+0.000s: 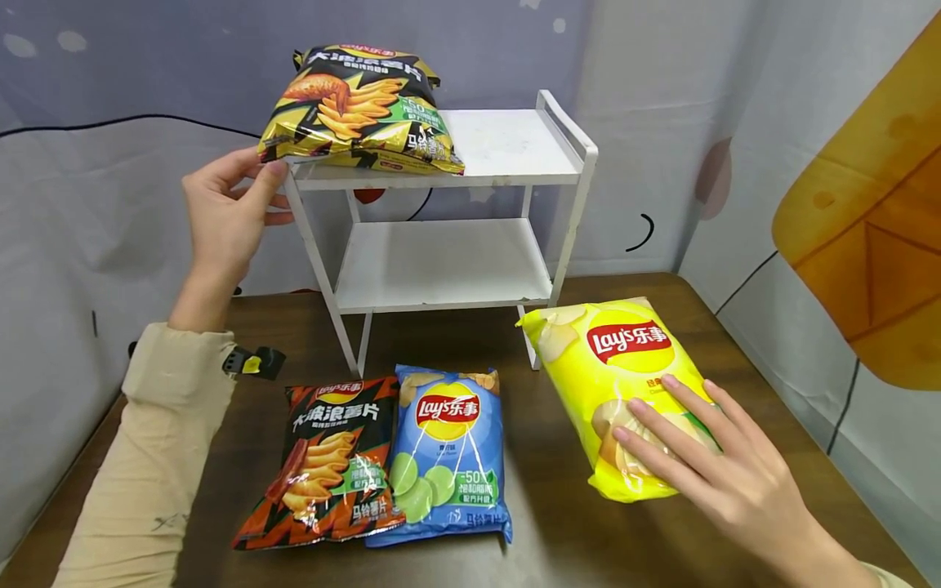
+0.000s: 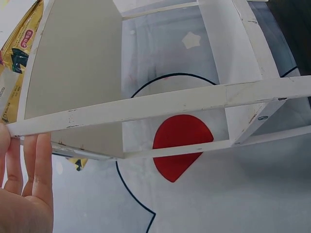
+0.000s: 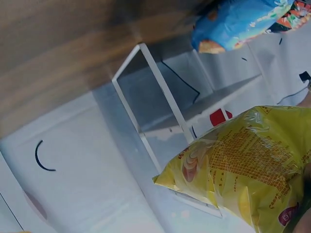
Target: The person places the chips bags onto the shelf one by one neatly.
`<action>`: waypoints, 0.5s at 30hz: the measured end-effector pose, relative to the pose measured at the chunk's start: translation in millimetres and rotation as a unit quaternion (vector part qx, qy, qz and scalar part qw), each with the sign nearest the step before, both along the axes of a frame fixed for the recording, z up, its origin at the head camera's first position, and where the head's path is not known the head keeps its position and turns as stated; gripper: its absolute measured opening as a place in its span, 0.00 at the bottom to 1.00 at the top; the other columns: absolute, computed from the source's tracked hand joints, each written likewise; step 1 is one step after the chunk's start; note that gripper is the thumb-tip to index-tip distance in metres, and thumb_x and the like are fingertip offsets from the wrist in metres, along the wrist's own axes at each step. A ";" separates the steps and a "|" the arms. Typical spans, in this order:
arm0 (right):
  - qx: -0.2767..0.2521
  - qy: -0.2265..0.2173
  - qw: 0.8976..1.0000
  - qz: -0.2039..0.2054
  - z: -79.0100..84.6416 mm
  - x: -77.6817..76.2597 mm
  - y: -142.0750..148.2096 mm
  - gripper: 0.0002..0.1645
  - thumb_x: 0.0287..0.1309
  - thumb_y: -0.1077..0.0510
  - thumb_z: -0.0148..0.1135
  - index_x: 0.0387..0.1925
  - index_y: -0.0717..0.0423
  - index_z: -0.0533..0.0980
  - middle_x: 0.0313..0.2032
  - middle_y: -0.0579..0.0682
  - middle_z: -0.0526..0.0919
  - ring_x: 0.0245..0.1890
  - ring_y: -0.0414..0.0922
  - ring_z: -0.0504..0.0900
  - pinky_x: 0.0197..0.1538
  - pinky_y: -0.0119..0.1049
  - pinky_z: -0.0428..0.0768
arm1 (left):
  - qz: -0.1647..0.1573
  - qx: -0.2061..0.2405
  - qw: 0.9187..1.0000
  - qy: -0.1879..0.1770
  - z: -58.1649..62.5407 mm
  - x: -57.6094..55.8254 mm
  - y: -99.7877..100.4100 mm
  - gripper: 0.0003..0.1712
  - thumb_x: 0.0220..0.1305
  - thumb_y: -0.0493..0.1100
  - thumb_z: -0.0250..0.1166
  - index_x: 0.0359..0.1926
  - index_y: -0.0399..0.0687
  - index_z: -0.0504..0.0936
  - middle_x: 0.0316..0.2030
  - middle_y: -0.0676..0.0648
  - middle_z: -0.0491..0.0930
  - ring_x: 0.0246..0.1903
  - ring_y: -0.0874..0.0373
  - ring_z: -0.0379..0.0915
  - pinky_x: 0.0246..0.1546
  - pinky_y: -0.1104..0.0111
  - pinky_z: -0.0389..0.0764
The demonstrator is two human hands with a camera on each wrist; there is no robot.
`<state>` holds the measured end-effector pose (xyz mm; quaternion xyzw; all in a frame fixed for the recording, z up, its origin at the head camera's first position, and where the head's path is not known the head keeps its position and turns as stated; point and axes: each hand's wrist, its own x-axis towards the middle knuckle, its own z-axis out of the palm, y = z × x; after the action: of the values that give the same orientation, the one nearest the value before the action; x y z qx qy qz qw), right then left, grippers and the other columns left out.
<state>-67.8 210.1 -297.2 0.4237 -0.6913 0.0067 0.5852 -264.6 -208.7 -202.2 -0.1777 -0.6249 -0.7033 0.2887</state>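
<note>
My left hand (image 1: 228, 208) pinches the front left corner of the white two-tier shelf (image 1: 507, 151), its thumb in front and fingers around the post. Right above it a black-and-gold chip bag (image 1: 360, 114) lies on the top tier. My right hand (image 1: 735, 478) holds a yellow Lay's chip bag (image 1: 566, 359) over the table's right side, fingers spread across its front. The bag's printed back (image 3: 252, 155) faces the right wrist camera, with part of the hand at that view's right edge.
On the brown table (image 1: 544, 523) a black-and-red chip bag (image 1: 331, 465) and a blue Lay's bag (image 1: 448, 453) lie side by side before the shelf. The bare lower tier (image 1: 441, 261) stands above the tabletop. Printed cloth (image 1: 639, 163) hangs behind.
</note>
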 end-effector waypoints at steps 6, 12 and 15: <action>-0.025 0.050 0.998 0.012 9.0 -0.4 -3.3 0.22 0.64 0.73 0.50 0.46 0.51 0.83 0.41 0.51 0.87 0.41 0.57 0.84 0.54 0.55 0.81 | 0.000 0.005 1.000 -0.004 0.2 0.1 0.4 0.08 0.55 0.35 0.71 0.38 0.41 0.87 0.24 0.51 0.80 0.15 0.65 0.78 0.17 0.77 0.82; -0.056 0.101 0.993 0.028 20.1 -4.6 -9.0 0.21 0.62 0.73 0.53 0.43 0.50 0.84 0.38 0.49 0.88 0.40 0.56 0.85 0.52 0.54 0.82 | -0.006 0.012 1.000 0.000 0.1 -0.4 0.1 0.08 0.55 0.35 0.70 0.38 0.40 0.87 0.23 0.51 0.79 0.15 0.65 0.78 0.17 0.77 0.82; -0.070 0.125 0.989 0.029 25.7 -7.0 -9.1 0.21 0.61 0.73 0.54 0.43 0.47 0.85 0.38 0.48 0.88 0.40 0.56 0.85 0.50 0.55 0.83 | -0.008 0.014 1.000 0.000 -0.3 -0.8 0.1 0.08 0.55 0.35 0.70 0.38 0.40 0.87 0.23 0.51 0.79 0.15 0.65 0.78 0.17 0.77 0.82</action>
<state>-74.8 200.9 -271.6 0.3996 -0.5980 0.0191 0.6945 -265.5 -208.6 -202.5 -0.1791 -0.6135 -0.7142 0.2854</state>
